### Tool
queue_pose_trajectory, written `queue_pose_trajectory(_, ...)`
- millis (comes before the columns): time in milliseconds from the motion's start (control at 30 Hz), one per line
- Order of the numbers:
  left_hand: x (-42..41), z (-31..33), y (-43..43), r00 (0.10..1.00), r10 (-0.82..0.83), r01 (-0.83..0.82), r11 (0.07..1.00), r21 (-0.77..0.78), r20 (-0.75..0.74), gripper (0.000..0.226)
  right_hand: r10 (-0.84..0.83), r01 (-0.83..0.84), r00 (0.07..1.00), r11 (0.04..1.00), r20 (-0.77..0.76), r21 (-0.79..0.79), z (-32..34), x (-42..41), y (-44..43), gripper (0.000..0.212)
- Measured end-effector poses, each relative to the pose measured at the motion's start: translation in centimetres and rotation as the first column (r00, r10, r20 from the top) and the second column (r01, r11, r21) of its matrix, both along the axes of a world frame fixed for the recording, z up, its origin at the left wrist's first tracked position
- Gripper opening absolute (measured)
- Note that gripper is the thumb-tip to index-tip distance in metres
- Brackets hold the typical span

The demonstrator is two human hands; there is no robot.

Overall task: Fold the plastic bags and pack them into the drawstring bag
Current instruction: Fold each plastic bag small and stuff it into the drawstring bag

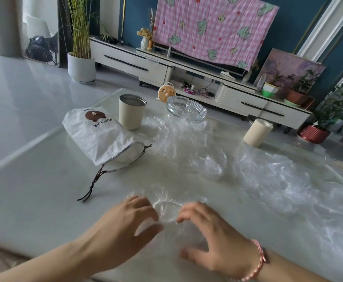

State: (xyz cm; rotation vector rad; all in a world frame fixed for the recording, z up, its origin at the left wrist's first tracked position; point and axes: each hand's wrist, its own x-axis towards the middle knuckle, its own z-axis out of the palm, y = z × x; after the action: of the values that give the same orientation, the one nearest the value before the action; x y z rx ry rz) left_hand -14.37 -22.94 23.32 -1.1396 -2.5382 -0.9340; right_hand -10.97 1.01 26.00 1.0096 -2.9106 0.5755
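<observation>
View from the head of a person at a pale counter (44, 180), both hands working near its front edge.

Hands: the left hand (126, 222) and right hand (211, 237) face each other over one small clear plastic bag (166, 210) lying flat on the counter. The fingers of each are loosely curved with their tips on the film and the thumbs splayed apart. Neither hand appears closed round the bag, though slight blur makes a light pinch hard to rule out. A pink bracelet (258, 259) sits on the right wrist.

Task items: the white drawstring bag (103, 135) lies on its side to the left, beyond the hands and well apart from them. Its mouth gapes toward the middle of the counter and its cords (94, 184) trail forward. Loose bags (278, 176) spread, crumpled and unfolded, across the centre and right.

Other items: a cup (132, 112) stands just beside the drawstring bag, with a glass dish (187, 108) and a cream cylinder (258, 132) farther back.

Step in hand, as judged: folding of one bag, at the flattening or first-fold stage. Most of the task remains.

Next move calls for: pressing air out of the slippery film, creasing it small, then keeping it pinned so it does not spring open before it reaches the bag's mouth.
</observation>
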Motion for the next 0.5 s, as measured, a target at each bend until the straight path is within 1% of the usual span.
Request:
queue_pose_trajectory(33, 0.2, -0.6, -0.4, 0.999, -0.012, 0.011, 0.999, -0.036, -0.033, 0.036, 0.018, -0.016, 0.999, 0.998, -0.037, 0.056, -0.7, 0.2, 0.3, 0.038)
queue_pose_trajectory(100, 0.7, -1.1, -0.8, 0.998, -0.021, 0.015, 0.996, -0.092, -0.062, 0.044, 0.024, -0.008, 0.986, 0.995, -0.168, 0.096, -1.8, 0.3, 0.5, 0.025)
queue_pose_trajectory(167, 0.8, -1.1, -0.7, 0.996, -0.015, 0.005, 0.994, -0.109, -0.089, 0.055, -0.018, 0.038, 0.96, 0.997, -0.278, 0.065, -2.5, -0.2, 0.2, 0.02)
queue_pose_trajectory(200, 0.9, -1.0, -0.6, 0.994, -0.011, -0.002, 0.993, -0.116, -0.11, 0.058, -0.056, 0.069, 0.954, 0.997, -0.296, 0.035, -2.6, -0.5, -0.2, 0.017)
queue_pose_trajectory(234, 0.8, -1.1, -0.5, 0.992, -0.006, -0.009, 0.993, -0.116, -0.125, 0.057, -0.122, 0.119, 0.956, 0.993, -0.269, -0.027, -2.4, -0.8, -0.6, 0.013)
queue_pose_trajectory(267, 0.7, -1.2, -0.3, 0.99, 0.004, -0.017, 0.995, -0.099, -0.139, 0.052, -0.217, 0.197, 0.957, 0.973, -0.193, -0.117, -2.0, -1.0, -0.9, 0.011)
queue_pose_trajectory(300, 0.6, -1.4, -0.3, 0.99, 0.015, -0.024, 0.998, -0.063, -0.137, 0.043, -0.288, 0.267, 0.955, 0.939, -0.07, -0.218, -1.5, -1.0, -1.2, 0.013)
queue_pose_trajectory(334, 0.5, -1.5, -0.3, 0.993, 0.03, -0.032, 0.999, -0.018, -0.114, 0.032, -0.317, 0.33, 0.944, 0.892, 0.093, -0.308, -1.0, -1.1, -1.5, 0.016)
queue_pose_trajectory(367, 0.3, -1.7, -0.1, 0.996, 0.045, -0.043, 0.998, 0.034, -0.07, 0.023, -0.312, 0.383, 0.919, 0.85, 0.242, -0.362, -0.5, -1.3, -1.3, 0.017)
queue_pose_trajectory(400, 0.1, -1.6, -0.2, 0.998, 0.063, -0.061, 0.995, 0.073, -0.023, 0.019, -0.292, 0.403, 0.899, 0.844, 0.327, -0.354, 0.0, -1.3, -1.2, 0.02)
queue_pose_trajectory(434, -0.1, -1.5, -0.3, 0.997, 0.074, -0.075, 0.993, 0.095, 0.015, 0.019, -0.267, 0.392, 0.89, 0.862, 0.368, -0.322, 0.3, -1.2, -1.1, 0.028)
queue_pose_trajectory(467, -0.3, -1.4, -0.4, 0.996, 0.083, -0.086, 0.991, 0.106, 0.036, 0.021, -0.255, 0.36, 0.897, 0.895, 0.361, -0.263, 0.3, -1.0, -1.0, 0.034)
queue_pose_trajectory(501, -0.5, -1.3, -0.6, 0.996, 0.085, -0.088, 0.99, 0.108, 0.036, 0.023, -0.244, 0.316, 0.918, 0.926, 0.312, -0.207, 0.1, -0.8, -0.8, 0.035)
